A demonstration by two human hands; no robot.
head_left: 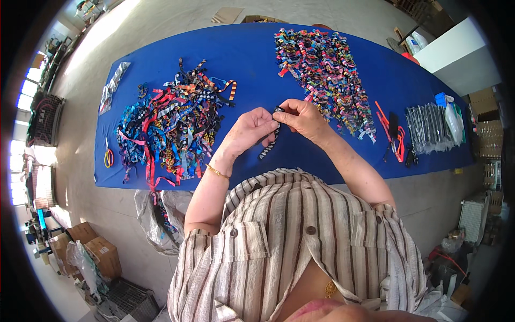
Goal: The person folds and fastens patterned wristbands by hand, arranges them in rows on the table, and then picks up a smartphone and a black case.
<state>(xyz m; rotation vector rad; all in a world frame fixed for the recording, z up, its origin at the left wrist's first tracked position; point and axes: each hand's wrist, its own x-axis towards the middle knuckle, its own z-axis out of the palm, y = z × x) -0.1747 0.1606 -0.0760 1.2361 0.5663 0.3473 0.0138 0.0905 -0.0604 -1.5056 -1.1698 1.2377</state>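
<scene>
Both hands meet over the near middle of a blue-covered table (pixel 249 48). Between them is a black-and-white patterned fabric strip (pixel 267 148), its loose end hanging below the fingers. My left hand (pixel 253 127) is closed on the strip with curled fingers. Thumb and forefinger of my right hand (pixel 301 117) pinch its upper end. Left of the hands lies a tangled heap of colourful fabric strips (pixel 171 126), some trailing over the near edge. To the far right, many small knotted or folded colourful strips (pixel 327 75) are spread in long rows.
Yellow-handled scissors (pixel 109 157) and a clear plastic packet (pixel 114 88) lie at the table's left. On the right are red-orange straps (pixel 398 137), a stack of plastic-wrapped dark pieces (pixel 429 129) and a small blue box (pixel 443 99). A plastic bag (pixel 155 220) hangs below the near edge.
</scene>
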